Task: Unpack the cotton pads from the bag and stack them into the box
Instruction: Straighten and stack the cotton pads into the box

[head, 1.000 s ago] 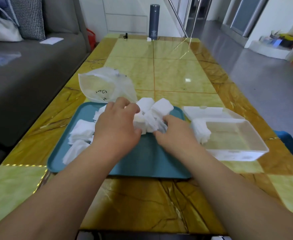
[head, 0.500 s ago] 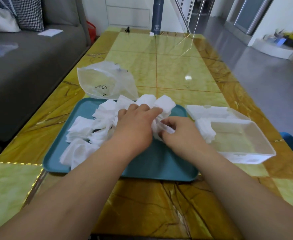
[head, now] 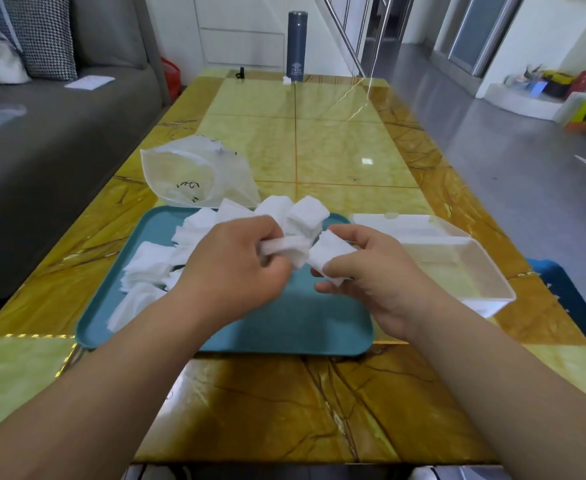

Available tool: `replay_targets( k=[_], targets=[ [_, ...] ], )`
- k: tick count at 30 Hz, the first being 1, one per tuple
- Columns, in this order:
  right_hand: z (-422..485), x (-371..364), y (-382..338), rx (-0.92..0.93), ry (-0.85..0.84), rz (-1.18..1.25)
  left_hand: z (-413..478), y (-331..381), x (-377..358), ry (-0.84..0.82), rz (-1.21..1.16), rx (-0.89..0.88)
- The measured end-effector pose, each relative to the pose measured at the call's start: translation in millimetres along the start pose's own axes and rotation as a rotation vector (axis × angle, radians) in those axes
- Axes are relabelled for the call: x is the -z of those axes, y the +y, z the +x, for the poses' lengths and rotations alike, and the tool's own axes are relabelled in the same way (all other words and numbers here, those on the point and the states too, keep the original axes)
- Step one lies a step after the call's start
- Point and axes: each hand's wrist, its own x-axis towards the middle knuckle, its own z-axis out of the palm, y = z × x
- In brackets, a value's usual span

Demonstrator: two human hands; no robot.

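White cotton pads (head: 153,268) lie heaped on the left and back of a teal tray (head: 295,323). My left hand (head: 229,268) grips a bunch of pads (head: 284,247) lifted above the tray's middle. My right hand (head: 364,271) pinches another small stack of pads (head: 329,256) right beside it; the two bunches touch. The clear plastic bag (head: 194,176) lies crumpled behind the tray's left corner. The white open box (head: 471,271) stands to the right of the tray, partly hidden by my right hand.
The box's lid (head: 399,223) lies flat behind the box. A dark flask (head: 296,46) stands at the table's far end. A grey sofa (head: 42,143) runs along the left. A blue thing (head: 568,292) sits past the table's right edge.
Both hands have risen from the heap on the tray, each now holding a bunch of pads in the air. The heap behind them has spread a little.
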Motion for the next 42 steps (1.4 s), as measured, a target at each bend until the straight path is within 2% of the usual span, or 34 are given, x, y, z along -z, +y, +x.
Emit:
replay_targets(
  k=[2,6,9,12,15,18,23,30,34,38,42],
  targets=[
    [-1,4,5,0.024,0.017,-0.041,-6,-2,1,-0.087,-0.038,0.055],
    [-5,6,7,0.060,0.032,-0.145,-12,-5,1,-0.377,-0.050,0.123],
    [-8,5,6,0.080,0.016,-0.239,-12,-11,-3,-0.473,0.025,0.133],
    [-8,5,8,0.114,0.001,-0.269,-9,-9,-5,-0.322,-0.001,0.136],
    [-8,4,8,0.135,-0.089,-0.221,-7,-2,-4,-0.131,-0.203,0.167],
    [-8,1,6,0.145,-0.145,-0.174,-7,2,-5,-0.178,-0.462,0.266],
    [-8,-3,4,0.116,-0.209,-0.033,-6,0,-8,-0.238,-0.627,0.272],
    [-8,-1,4,0.054,-0.204,0.036,-5,2,-9,-0.187,-0.719,0.221],
    [-7,2,5,0.114,-0.163,0.062,-4,0,-10,-0.094,-0.711,0.265],
    [-6,7,5,0.235,-0.173,-0.035,-2,-4,-9,-0.050,-0.745,0.328],
    [-8,5,9,0.256,-0.142,-0.155,-2,-2,-9,-0.067,-0.792,0.331]
  ],
)
